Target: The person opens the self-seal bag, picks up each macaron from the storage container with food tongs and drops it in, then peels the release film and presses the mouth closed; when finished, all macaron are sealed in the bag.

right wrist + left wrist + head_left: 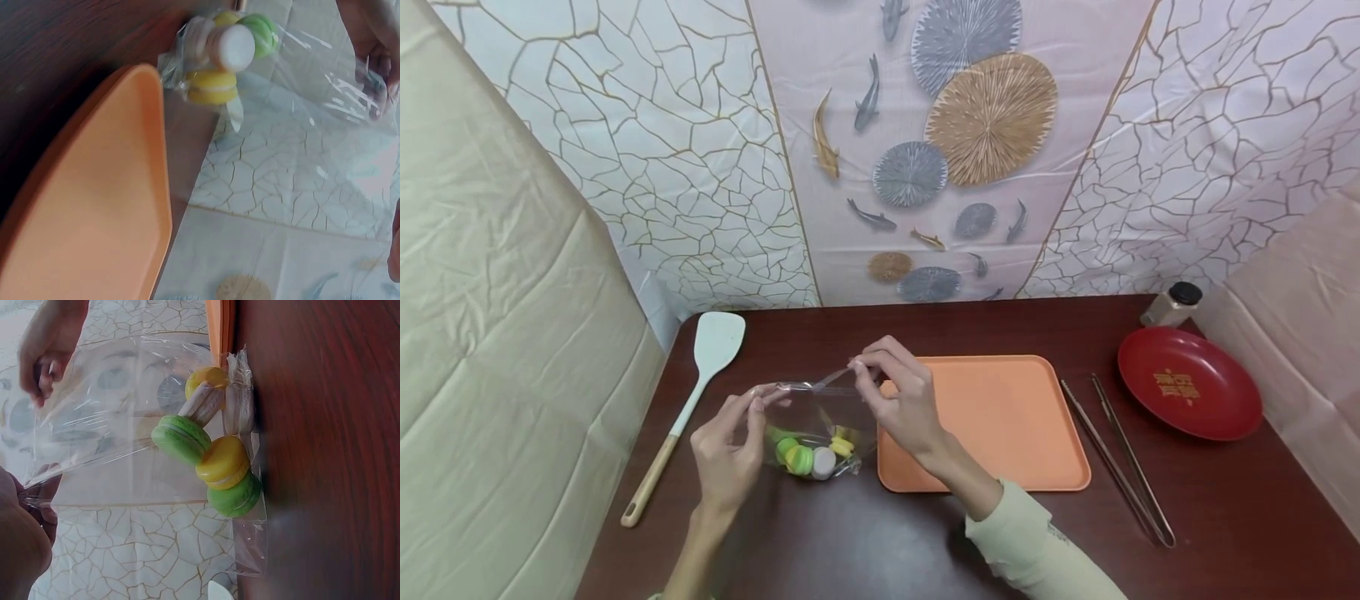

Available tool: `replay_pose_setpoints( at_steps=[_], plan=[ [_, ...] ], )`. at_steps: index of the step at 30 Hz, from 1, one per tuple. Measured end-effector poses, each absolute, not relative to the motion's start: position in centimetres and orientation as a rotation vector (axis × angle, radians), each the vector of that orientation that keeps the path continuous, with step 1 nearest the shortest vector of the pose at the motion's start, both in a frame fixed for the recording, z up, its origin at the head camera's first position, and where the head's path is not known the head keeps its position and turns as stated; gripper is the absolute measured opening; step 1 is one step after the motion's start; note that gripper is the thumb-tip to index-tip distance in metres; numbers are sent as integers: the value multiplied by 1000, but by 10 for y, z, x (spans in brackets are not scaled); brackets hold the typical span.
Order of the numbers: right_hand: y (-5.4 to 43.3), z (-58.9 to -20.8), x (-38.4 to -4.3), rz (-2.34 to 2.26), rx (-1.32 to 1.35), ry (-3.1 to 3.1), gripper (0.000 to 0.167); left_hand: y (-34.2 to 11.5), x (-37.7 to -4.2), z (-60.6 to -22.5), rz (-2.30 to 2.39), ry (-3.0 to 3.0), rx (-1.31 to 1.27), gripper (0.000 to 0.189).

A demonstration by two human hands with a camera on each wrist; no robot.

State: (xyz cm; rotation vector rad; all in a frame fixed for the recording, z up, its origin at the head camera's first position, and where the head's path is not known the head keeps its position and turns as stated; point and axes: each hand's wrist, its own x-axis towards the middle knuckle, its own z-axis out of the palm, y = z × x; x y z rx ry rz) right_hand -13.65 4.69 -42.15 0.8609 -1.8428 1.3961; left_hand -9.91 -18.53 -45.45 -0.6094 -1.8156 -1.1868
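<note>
Here, the orange tray [992, 425] is positioned beside the clear bag [808, 414], whose upper rim is pinched by the left hand [728, 450] and the right hand [910, 404]; below the fingers [877, 360], macarons [802, 461] are contained at its base.

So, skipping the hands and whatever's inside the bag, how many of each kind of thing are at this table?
Clear bag: 1
Orange tray: 1
Spatula: 1
Metal tongs: 1
Red plate: 1
Black-lidded jar: 1
Total: 6
</note>
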Motion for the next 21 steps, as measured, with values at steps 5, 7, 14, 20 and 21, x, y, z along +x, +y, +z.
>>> replay_pose_setpoints(
  at_steps=[5,7,14,20,21],
  plan=[
    [66,-423,-131,1397,820,-1864,15,-186,-98,-456,-1181,-1818,-595,30],
    [73,-423,-129,1398,804,-1859,16,-186,-98,-456,-1179,-1822,-592,30],
    [100,-427,-121,1431,739,-1828,20,-188,-97,-455,-1187,-1812,-584,29],
    [121,-431,-116,1407,692,-1814,22,-188,-96,-456,-1190,-1823,-571,29],
    [125,-431,-116,1402,685,-1809,21,-188,-96,-456,-1189,-1823,-569,29]
  ],
)
